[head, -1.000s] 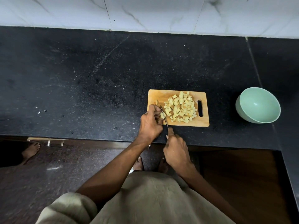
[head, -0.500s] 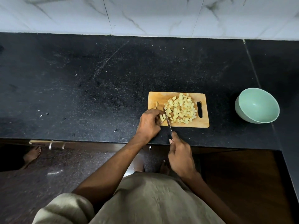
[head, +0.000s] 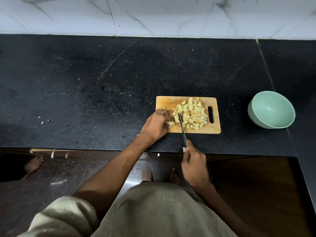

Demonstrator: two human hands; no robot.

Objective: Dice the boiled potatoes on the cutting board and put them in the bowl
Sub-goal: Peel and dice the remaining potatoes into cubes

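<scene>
With the left hand (head: 158, 124) pinching the last potato piece (head: 170, 123) just beside the knife (head: 182, 129) gripped by the right hand (head: 194, 165), a slipped cut risked nicking fingertips.

One cutting board (head: 212, 130), one knife (head: 182, 127), one green bowl (head: 271, 109), one heap of potato cubes (head: 192, 113), two hands

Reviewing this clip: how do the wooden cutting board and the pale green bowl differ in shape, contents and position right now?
The rectangular wooden cutting board is flat and carries a pile of diced yellow potato; the round pale green bowl is deep and holds nothing visible. The board lies in front of the person, with the left hand on it; the bowl stands apart to its right, untouched. Both rest on the black stone counter.
</scene>
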